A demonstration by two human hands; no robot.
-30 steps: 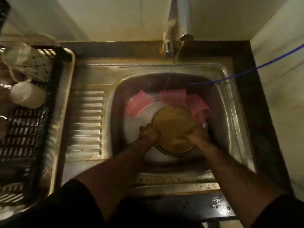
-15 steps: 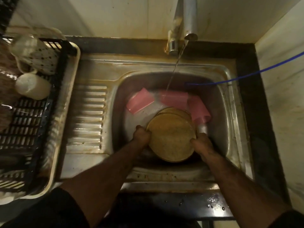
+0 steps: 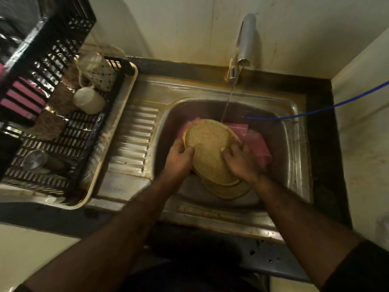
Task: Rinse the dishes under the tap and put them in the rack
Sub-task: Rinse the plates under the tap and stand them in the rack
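Observation:
A round speckled tan plate [image 3: 208, 144] is held tilted over the steel sink [image 3: 292, 148], its far edge under the thin stream from the tap [image 3: 245, 45]. My left hand [image 3: 179, 157] grips its left rim. My right hand [image 3: 242, 163] lies on its right side, fingers spread over the face. More tan plates [image 3: 229, 189] lie stacked beneath it in the basin. Pink dishes [image 3: 257, 147] lie behind and to the right. The black dish rack [image 3: 84, 131] stands at the left.
The rack holds two pale mugs [image 3: 89, 100], speckled plates, a pink item and a steel cup [image 3: 34, 159], and sits in a cream tray [image 3: 117, 131]. A blue hose [image 3: 315, 110] runs from the right wall into the sink. A ridged drainboard [image 3: 134, 140] lies between rack and basin.
The top plate has been lifted off the stack and tipped up toward the water stream. My right hand has moved from its rim onto its face. The camera view swung left.

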